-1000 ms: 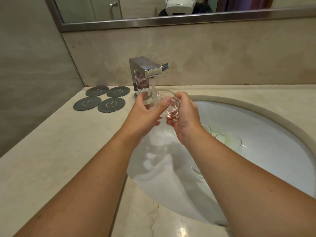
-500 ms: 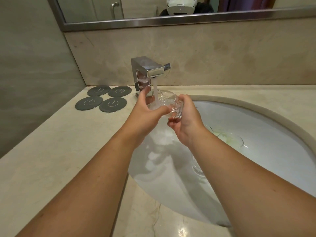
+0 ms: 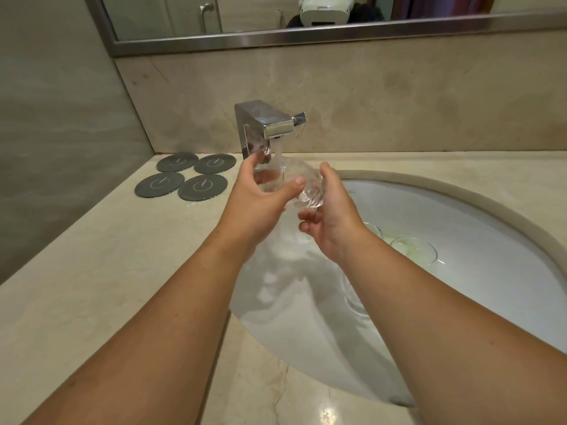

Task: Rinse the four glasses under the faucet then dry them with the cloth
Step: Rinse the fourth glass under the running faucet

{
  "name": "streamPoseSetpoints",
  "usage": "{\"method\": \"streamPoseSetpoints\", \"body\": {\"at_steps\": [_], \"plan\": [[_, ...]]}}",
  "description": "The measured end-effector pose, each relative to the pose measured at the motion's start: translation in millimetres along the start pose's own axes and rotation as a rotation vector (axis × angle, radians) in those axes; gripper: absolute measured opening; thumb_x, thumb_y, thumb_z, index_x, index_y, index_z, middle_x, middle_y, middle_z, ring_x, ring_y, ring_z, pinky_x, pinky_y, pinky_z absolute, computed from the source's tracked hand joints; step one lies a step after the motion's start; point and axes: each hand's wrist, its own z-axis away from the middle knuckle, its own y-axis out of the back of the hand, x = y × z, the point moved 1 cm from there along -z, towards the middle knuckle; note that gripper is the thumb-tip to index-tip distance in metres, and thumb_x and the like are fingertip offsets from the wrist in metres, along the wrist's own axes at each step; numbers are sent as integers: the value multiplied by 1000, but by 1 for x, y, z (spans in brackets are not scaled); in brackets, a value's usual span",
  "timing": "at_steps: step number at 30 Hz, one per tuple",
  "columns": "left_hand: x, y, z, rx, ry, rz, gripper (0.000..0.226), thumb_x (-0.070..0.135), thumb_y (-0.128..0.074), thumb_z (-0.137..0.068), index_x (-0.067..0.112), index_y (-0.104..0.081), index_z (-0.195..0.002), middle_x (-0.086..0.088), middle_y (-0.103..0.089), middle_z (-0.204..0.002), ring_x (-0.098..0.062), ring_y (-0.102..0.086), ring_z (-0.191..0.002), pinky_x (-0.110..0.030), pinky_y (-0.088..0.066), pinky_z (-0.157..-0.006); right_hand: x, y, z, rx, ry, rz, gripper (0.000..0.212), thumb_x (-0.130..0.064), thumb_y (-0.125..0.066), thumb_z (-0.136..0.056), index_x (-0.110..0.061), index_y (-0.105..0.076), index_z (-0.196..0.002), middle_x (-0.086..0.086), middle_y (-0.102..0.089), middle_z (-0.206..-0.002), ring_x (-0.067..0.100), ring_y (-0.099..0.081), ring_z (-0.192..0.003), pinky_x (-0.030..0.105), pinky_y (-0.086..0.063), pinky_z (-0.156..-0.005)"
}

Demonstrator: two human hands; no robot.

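A bathroom – oval sink [image 3: 478, 207]; chrome faucet [image 3: 264, 127]; mirror [image 3: 276, 13] above stone counter [image 3: 92, 256]

The faucet [image 3: 267, 130] stood behind the sink [image 3: 460, 191], four coasters [image 3: 202, 187] lay on the counter [image 3: 92, 271] to its left, a glass [image 3: 287, 171] sat between the left hand [image 3: 254, 200] and the right hand [image 3: 331, 219] under the spout, and three more glasses [image 3: 414, 251] stood in the sink below and to the right

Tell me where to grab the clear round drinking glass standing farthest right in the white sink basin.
Grip the clear round drinking glass by its side wall just under the rim, reaching down from above and the right: it looks upright, mouth up, with another clear glass close on its left.
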Motion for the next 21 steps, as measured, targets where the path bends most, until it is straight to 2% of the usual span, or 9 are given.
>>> {"method": "streamPoseSetpoints", "body": {"at_steps": [4,6,8,10,11,13,17,21], "plan": [[0,-3,2,-83,-6,-21,105,40,-89,-72,37,-34,-161,10,-60,-148,-9,-65,-131,-48,-50,-116,0,0,0,0,1,-51,31,-44,-62,-98,-14,-70,-103,6,-65,-85,14,-48,-47,30,-39,-51],[-2,-4,0,-97,22,-42,112,50,-91,-73,37,-28,-165,13,-56,-151,-11,-57,-140,-50,-46,-120,-1,1,-3,40,21,-59,30,-42,-63,-96,-14,-68,-105,9,-63,-92,15,-48,-48,30,-40,-51],[-2,-5,1,-99,63,-68,119,70,-87,-70,41,-23,-166,12,-52,-156,-12,-51,-146,-50,-44,-121,-1,1,-6,56,53,-60,32,-40,-62,-93,-12,-69,-107,10,-64,-93,17,-49,-49,29,-42,-50],[-2,-4,1,-93,93,-82,126,83,-83,-65,38,-23,-166,6,-52,-158,-13,-54,-142,-44,-51,-113,0,2,-7,63,106,-31,37,-39,-64,-89,-10,-71,-111,9,-65,-93,18,-50,-51,29,-43,-50],[-2,-4,2,-84,102,-77,125,81,-81,-66,33,-24,-166,5,-55,-155,-13,-58,-137,-39,-55,-104,0,1,-7,65,134,-5,39,-40,-66,-87,-11,-71,-113,7,-66,-93,18,-51,-51,29,-43,-50],[-3,-4,0,-61,120,-66,116,75,-80,-71,30,-29,-165,5,-61,-147,-11,-63,-130,-34,-58,-92,0,1,-6,66,180,35,39,-39,-70,-85,-14,-70,-115,4,-67,-93,17,-52,-51,30,-44,-52],[-9,-2,-4,-40,134,-65,99,71,-76,-76,32,-38,-158,5,-70,-136,-11,-67,-126,-38,-56,-104,-1,0,-1,75,241,69,41,-39,-77,-93,-17,-65,-125,2,-70,-93,15,-51,-50,30,-44,-52],[-10,-2,-5,-60,180,-32,79,66,-73,-84,36,-46,-151,8,-74,-126,-15,-71,-106,-38,-58,-94,-4,0,4,85,321,138,48,-46,-79,-92,-23,-61,-130,7,-69,-103,10,-57,-56,28,-47,-55]]}}
